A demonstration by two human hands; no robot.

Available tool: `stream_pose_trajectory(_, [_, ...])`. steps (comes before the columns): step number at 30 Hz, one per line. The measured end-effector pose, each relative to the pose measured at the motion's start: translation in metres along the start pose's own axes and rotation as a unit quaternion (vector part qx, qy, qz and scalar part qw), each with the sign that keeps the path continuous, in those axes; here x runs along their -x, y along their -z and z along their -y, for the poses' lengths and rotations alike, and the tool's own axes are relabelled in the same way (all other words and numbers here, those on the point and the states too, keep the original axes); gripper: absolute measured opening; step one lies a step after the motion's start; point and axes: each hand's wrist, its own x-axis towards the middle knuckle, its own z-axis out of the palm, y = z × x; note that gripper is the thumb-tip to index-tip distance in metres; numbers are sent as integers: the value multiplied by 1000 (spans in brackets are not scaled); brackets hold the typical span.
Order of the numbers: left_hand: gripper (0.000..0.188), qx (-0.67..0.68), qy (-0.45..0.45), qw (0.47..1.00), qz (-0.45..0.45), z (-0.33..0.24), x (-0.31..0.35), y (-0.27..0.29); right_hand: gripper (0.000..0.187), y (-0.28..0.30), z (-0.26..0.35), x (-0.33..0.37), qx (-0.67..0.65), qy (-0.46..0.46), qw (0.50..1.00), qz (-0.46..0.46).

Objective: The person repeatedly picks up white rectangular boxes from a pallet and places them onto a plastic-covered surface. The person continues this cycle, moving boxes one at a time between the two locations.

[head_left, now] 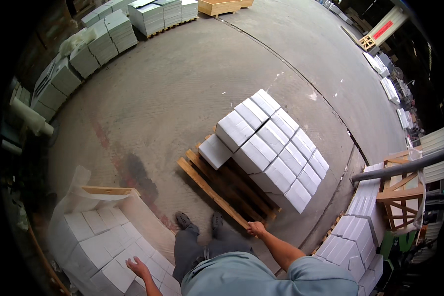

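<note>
The underside of the white boxes [255,154] was out of sight, and they hid the far part of the wooden pallet [207,187] beneath them. That pallet lay in front of the person, its near-left slats bare except for one lower box [215,152] at the far end. The right hand [255,229] was at the pallet's near corner, fingers bent; whether it grasped the wood could not be told. The left hand [139,268] was free of any hold, fingers spread over the pale blocks [94,250] at near left; contact was unclear. Cloudy plastic [74,196] blurred that pile's left side, and the lower edge cut off its near end. Grey concrete floor [172,89] spread beyond, with a dark stain [139,172] and a long groove [301,69]. White stacks [103,42] lined the far left; a wooden frame [403,195] stood at right, and the far-right clutter was too dark to make out.
</note>
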Motion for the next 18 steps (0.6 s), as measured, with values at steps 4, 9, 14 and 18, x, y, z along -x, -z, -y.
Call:
stream_pose_trajectory(4, [41, 125, 1, 954, 274, -61, 12, -64, 43, 22, 6, -7, -65, -20, 997, -40])
stream_pose_trajectory(9, [40, 117, 63, 908, 398, -154, -22, -92, 45, 24, 34, -20, -184, -14, 981, -65])
stream_pose_trajectory(14, [42, 118, 29, 878, 464, -225, -108, -164, 44, 0, 82, -41, -248, -31, 963, -100])
stream_pose_trajectory(18, [45, 97, -5, 853, 513, -332, -143, -215, 46, -24, 98, -64, -283, -28, 952, -112])
